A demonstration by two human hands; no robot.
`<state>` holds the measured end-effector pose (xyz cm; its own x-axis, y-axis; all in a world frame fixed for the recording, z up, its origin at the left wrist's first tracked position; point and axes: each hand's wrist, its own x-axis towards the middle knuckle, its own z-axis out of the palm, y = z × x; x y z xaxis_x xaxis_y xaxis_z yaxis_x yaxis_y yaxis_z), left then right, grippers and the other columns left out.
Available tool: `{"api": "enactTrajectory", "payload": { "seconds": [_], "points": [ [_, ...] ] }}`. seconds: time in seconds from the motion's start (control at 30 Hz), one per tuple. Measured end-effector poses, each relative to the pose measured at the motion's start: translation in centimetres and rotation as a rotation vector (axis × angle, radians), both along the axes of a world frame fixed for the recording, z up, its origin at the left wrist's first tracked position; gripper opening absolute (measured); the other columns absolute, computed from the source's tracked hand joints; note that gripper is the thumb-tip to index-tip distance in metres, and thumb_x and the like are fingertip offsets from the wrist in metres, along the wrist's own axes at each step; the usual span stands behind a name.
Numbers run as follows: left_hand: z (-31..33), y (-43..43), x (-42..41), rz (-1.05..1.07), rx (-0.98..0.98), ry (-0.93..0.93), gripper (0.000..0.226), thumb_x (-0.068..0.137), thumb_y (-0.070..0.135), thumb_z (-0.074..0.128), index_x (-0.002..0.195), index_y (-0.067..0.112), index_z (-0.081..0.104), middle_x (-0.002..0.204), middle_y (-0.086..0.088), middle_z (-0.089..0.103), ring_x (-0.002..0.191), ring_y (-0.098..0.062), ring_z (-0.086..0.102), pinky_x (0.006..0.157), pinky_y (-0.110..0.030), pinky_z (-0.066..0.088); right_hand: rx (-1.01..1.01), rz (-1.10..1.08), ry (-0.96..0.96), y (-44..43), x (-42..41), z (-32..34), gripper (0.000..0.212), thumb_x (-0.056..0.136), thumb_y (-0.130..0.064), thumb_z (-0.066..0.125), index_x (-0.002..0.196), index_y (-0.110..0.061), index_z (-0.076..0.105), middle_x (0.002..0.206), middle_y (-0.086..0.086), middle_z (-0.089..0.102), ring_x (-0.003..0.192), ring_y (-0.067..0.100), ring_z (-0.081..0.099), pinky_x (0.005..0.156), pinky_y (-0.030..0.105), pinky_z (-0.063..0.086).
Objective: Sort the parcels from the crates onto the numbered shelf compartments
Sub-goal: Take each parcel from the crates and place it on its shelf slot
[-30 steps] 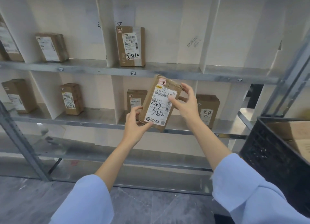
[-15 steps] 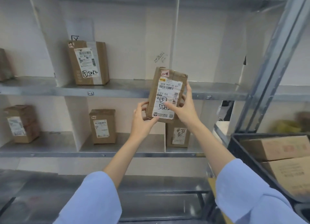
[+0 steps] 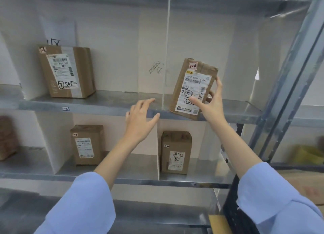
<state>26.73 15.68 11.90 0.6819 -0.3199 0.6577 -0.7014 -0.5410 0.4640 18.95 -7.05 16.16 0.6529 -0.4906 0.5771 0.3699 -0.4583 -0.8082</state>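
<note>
Parcel [image 3: 192, 88] is a small brown cardboard box, creased and taped, taller than it is wide. Its front carries a white shipping label with barcodes, the printed line "5028 P021 00 A37", and a handwritten circled 5 above further digits partly covered by a thumb. A small sticker near the top reads "1-4". The parcel is tilted, top leaning right, with its lower edge at the front lip of the upper shelf [image 3: 105, 105], just right of the white divider [image 3: 166, 49]; whether it rests on the shelf cannot be determined. The right hand [image 3: 211, 104] pinches it: thumb on the label, fingers curled around the right edge and back. The left hand [image 3: 140, 118] holds nothing, fingers spread and relaxed, just left of the parcel in front of the shelf lip. Left of the divider, above tag "1-3" [image 3: 65, 108], a larger box [image 3: 66, 72] stands upright, marked with a circled 5 and "5082". Two boxes [image 3: 86, 144] [image 3: 176, 152] stand on the lower shelf [image 3: 140, 174], one on each side of its divider. A black crate [image 3: 231, 214] sits at lower right.
</note>
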Motion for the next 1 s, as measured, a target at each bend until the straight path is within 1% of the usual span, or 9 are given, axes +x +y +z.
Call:
{"api": "enactTrajectory", "payload": {
  "seconds": [0.13, 0.23, 0.3, 0.4, 0.5, 0.7, 0.83, 0.9, 1.0],
  "points": [
    [0.0, 0.2, 2.0, 0.144, 0.153, -0.076, 0.054, 0.097, 0.046, 0.048, 0.148, 0.033, 0.037, 0.149, 0.005, 0.042, 0.137, -0.018, 0.033, 0.108, -0.038, 0.024, -0.027, -0.032, -0.027, -2.4, 3.8, 0.6, 0.101, 0.079, -0.014, 0.082, 0.150, -0.043, 0.016, 0.136, -0.010, 0.053, 0.103, -0.020, 0.054, 0.081, 0.009, 0.047],
    [-0.1, 0.6, 3.0, 0.184, 0.204, -0.065, 0.057, 0.098, 0.049, 0.044, 0.151, 0.033, 0.032, 0.154, 0.004, 0.037, 0.141, -0.018, 0.029, 0.113, -0.040, 0.020, -0.063, -0.020, -0.010, -3.4, 6.8, 0.4, 0.102, 0.081, -0.009, 0.080, 0.152, -0.041, 0.014, 0.132, -0.011, 0.050, 0.097, -0.027, 0.052, 0.068, 0.000, 0.045],
    [-0.5, 1.0, 3.6, 0.202, 0.230, -0.069, 0.058, 0.098, 0.050, 0.043, 0.152, 0.032, 0.031, 0.156, 0.002, 0.035, 0.142, -0.019, 0.028, 0.114, -0.040, 0.018, -0.079, -0.018, 0.009, -3.6, 8.6, 0.1, 0.102, 0.081, -0.009, 0.079, 0.153, -0.041, 0.013, 0.130, -0.013, 0.049, 0.097, -0.024, 0.054, 0.076, 0.007, 0.048],
    [-1.3, 1.7, 4.3, 0.235, 0.265, -0.074, 0.059, 0.098, 0.051, 0.042, 0.152, 0.031, 0.030, 0.156, 0.002, 0.035, 0.144, -0.020, 0.027, 0.114, -0.040, 0.016, -0.109, -0.051, 0.044, -3.8, 10.8, 0.2, 0.102, 0.080, -0.012, 0.080, 0.151, -0.045, 0.014, 0.128, -0.017, 0.051, 0.104, -0.009, 0.058, 0.095, 0.036, 0.052],
    [-1.5, 2.1, 4.8, 0.256, 0.282, -0.080, 0.059, 0.098, 0.052, 0.041, 0.152, 0.031, 0.030, 0.157, 0.002, 0.034, 0.144, -0.019, 0.026, 0.115, -0.040, 0.015, -0.167, -0.073, 0.093, -4.0, 12.2, 0.6, 0.101, 0.080, -0.018, 0.079, 0.149, -0.051, 0.011, 0.139, -0.011, 0.052, 0.117, 0.010, 0.057, 0.098, 0.051, 0.051],
    [-1.4, 2.5, 4.5, 0.261, 0.318, -0.074, 0.060, 0.098, 0.051, 0.041, 0.152, 0.029, 0.030, 0.157, 0.002, 0.033, 0.145, -0.018, 0.025, 0.115, -0.040, 0.016, -0.235, -0.088, 0.140, -4.5, 13.1, 0.6, 0.103, 0.079, -0.025, 0.080, 0.151, -0.045, 0.009, 0.146, -0.005, 0.049, 0.124, 0.019, 0.056, 0.100, 0.054, 0.048],
    [-1.2, 3.2, 3.6, 0.232, 0.307, -0.060, 0.060, 0.099, 0.050, 0.041, 0.153, 0.029, 0.028, 0.159, 0.004, 0.030, 0.146, -0.017, 0.022, 0.117, -0.039, 0.014, -0.229, -0.108, 0.159, -4.7, 12.2, 0.5, 0.113, 0.076, -0.032, 0.085, 0.156, -0.033, 0.006, 0.160, 0.003, 0.028, 0.145, 0.022, 0.031, 0.114, 0.045, 0.032],
    [-1.3, 3.8, 3.0, 0.211, 0.303, -0.058, 0.060, 0.099, 0.049, 0.042, 0.153, 0.029, 0.028, 0.159, 0.003, 0.029, 0.146, -0.017, 0.021, 0.117, -0.038, 0.013, -0.205, -0.158, 0.132, -4.2, 11.0, 0.2, 0.107, 0.079, -0.036, 0.082, 0.157, -0.028, 0.009, 0.161, 0.004, 0.024, 0.148, 0.021, 0.025, 0.118, 0.044, 0.027],
    [-1.6, 4.9, 1.9, 0.174, 0.322, -0.058, 0.060, 0.099, 0.050, 0.042, 0.153, 0.029, 0.028, 0.159, 0.002, 0.029, 0.147, -0.019, 0.020, 0.116, -0.038, 0.013, -0.291, -0.286, 0.136, -2.7, 8.0, -0.4, 0.087, 0.087, -0.042, 0.072, 0.155, -0.027, 0.020, 0.158, 0.003, 0.030, 0.143, 0.024, 0.030, 0.115, 0.044, 0.030]
  ]
}}
